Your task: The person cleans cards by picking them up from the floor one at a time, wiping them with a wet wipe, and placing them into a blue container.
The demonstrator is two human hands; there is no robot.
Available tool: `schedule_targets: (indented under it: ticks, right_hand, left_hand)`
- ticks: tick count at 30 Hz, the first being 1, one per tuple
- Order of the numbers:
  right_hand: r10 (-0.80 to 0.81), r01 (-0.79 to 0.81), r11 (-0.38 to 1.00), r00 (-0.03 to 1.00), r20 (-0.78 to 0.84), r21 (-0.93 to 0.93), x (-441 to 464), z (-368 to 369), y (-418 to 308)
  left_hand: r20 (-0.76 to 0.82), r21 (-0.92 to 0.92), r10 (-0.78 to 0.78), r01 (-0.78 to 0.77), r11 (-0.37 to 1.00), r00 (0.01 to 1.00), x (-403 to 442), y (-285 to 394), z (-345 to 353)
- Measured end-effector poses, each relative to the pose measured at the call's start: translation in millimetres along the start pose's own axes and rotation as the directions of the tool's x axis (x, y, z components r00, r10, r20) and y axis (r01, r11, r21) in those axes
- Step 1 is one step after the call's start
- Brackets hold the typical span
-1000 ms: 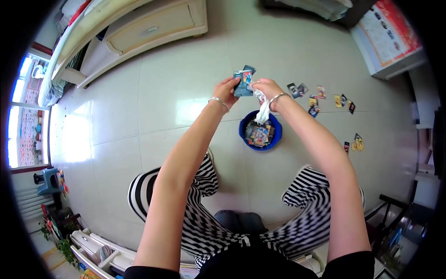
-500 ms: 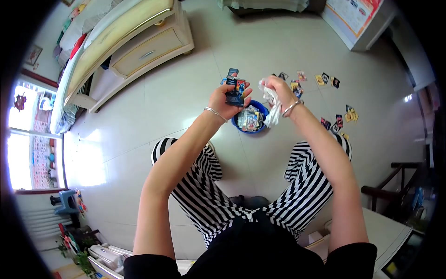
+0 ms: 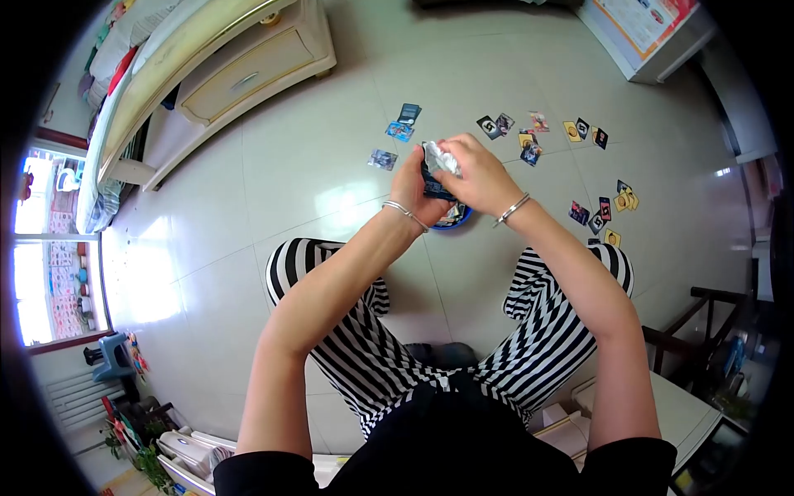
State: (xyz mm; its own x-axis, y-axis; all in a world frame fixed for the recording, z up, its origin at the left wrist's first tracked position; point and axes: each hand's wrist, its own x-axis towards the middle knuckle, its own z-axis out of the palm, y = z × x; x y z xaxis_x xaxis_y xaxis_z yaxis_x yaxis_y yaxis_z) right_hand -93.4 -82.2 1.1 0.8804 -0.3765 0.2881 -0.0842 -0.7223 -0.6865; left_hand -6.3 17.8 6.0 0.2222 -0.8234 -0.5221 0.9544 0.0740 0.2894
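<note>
A dark trading card (image 3: 437, 189) is gripped in my left hand (image 3: 408, 183), its face mostly covered. My right hand (image 3: 481, 175) has its fingers closed on a crumpled white cloth (image 3: 442, 159), pressed against the card's upper part. Whether the cloth is fabric or paper tissue I cannot tell. Both hands meet above a blue tub (image 3: 453, 226), which they largely hide. Some cards (image 3: 452, 215) show inside its rim.
Beyond my hands, blue-toned cards (image 3: 400, 131) lie on the tiled floor (image 3: 331, 165). More cards (image 3: 530, 149) spread out to the right, some in small overlapping groups (image 3: 626, 198). My striped trouser legs (image 3: 546, 306) flank the tub. A cream drawer unit (image 3: 248, 83) stands at the upper left.
My right hand has moved left and brought the cloth onto the card in my left hand. The two hands were apart before, with the tub's contents showing between them.
</note>
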Motion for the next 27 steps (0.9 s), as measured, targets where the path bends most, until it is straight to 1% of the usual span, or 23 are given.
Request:
schedule_targets:
  ticks: [1, 2, 3, 4, 6, 7, 11, 13, 14, 16, 17, 19, 20, 22, 23, 25, 27]
  right_hand:
    - [0.004, -0.005, 1.000, 0.999, 0.050, 0.017, -1.7, -0.2, -1.7]
    - [0.005, -0.006, 1.000, 0.998, 0.057, 0.019, -1.3, 2.1, 1.4]
    - [-0.025, 0.025, 1.000, 0.999, 0.024, -0.003, -0.6, 4.6, 3.7]
    - [-0.056, 0.056, 0.998, 0.998, -0.010, -0.027, -0.1, 6.5, 5.1]
    - [-0.047, 0.046, 0.998, 0.999, -0.022, -0.036, 1.8, 7.1, 3.2]
    - [-0.041, 0.039, 0.998, 0.998, -0.040, -0.046, 3.8, 6.2, 0.1]
    - [-0.029, 0.029, 0.998, 1.000, 0.006, -0.062, 6.4, 5.5, -9.8]
    - [-0.117, 0.121, 0.991, 0.991, -0.070, 0.064, 7.9, 8.5, -9.3]
    - [-0.118, 0.123, 0.990, 0.991, -0.069, 0.065, 8.3, 9.0, -9.8]
    - [0.125, -0.108, 0.968, 0.990, -0.060, 0.228, 10.3, 6.1, -16.0]
    - [0.127, -0.110, 0.967, 0.990, -0.060, 0.229, 11.2, 2.6, -17.9]
    - [0.329, -0.354, 0.894, 0.935, 0.132, 0.274, 14.7, -4.5, -17.6]
    - [0.331, -0.356, 0.893, 0.934, 0.133, 0.275, 15.1, -2.3, -12.0]
    - [0.197, -0.235, 0.824, 0.972, 0.128, 0.516, 15.6, 3.5, -5.7]
    - [0.196, -0.235, 0.823, 0.972, 0.130, 0.517, 14.6, 2.8, -2.3]
    - [0.285, -0.416, 0.589, 0.909, 0.303, 0.693, 16.5, -6.3, -9.9]
    - [0.311, -0.422, 0.563, 0.905, 0.291, 0.711, 16.5, -5.3, -6.8]
  left_hand:
    - [-0.004, -0.006, 0.002, -0.002, 1.000, 1.000, -1.1, 0.8, 1.6]
    - [-0.047, -0.013, 0.009, -0.009, 1.000, 0.999, -1.7, 0.2, 3.2]
    - [-0.091, -0.020, 0.013, -0.015, 1.000, 0.996, -2.4, -0.5, 2.5]
    - [-0.095, -0.024, 0.011, -0.013, 1.000, 0.995, -1.1, -0.4, -0.7]
    - [-0.048, 0.008, -0.004, 0.004, 1.000, 0.999, 2.0, 1.4, -6.0]
    - [-0.053, -0.014, -0.006, 0.005, 1.000, 0.999, 3.5, 1.2, -6.8]
    - [-0.049, -0.002, 0.011, -0.012, 1.000, 0.999, 4.5, 1.8, -12.1]
    - [-0.091, 0.041, 0.034, -0.030, 0.999, 0.995, 0.5, 2.8, -8.4]
    - [-0.091, 0.040, 0.035, -0.031, 0.999, 0.995, 0.1, 3.2, -8.7]
    - [0.023, 0.056, 0.071, -0.072, 0.996, 0.997, 2.8, 3.1, -12.7]
    - [0.022, 0.056, 0.069, -0.070, 0.996, 0.997, 5.6, 1.9, -17.0]
    - [0.101, 0.217, 0.081, -0.101, 0.971, 0.992, 9.0, -0.7, -21.8]
    - [0.100, 0.217, 0.078, -0.099, 0.971, 0.992, 10.8, -2.9, -23.8]
    - [-0.009, 0.265, 0.149, -0.141, 0.954, 0.989, 3.9, -5.2, -13.5]
    - [-0.011, 0.264, 0.150, -0.141, 0.954, 0.989, 3.8, -6.1, -13.6]
    - [0.036, 0.284, 0.206, -0.207, 0.936, 0.978, 5.8, -7.3, -15.6]
    - [0.061, 0.294, 0.173, -0.183, 0.938, 0.983, 9.1, -4.8, -18.8]
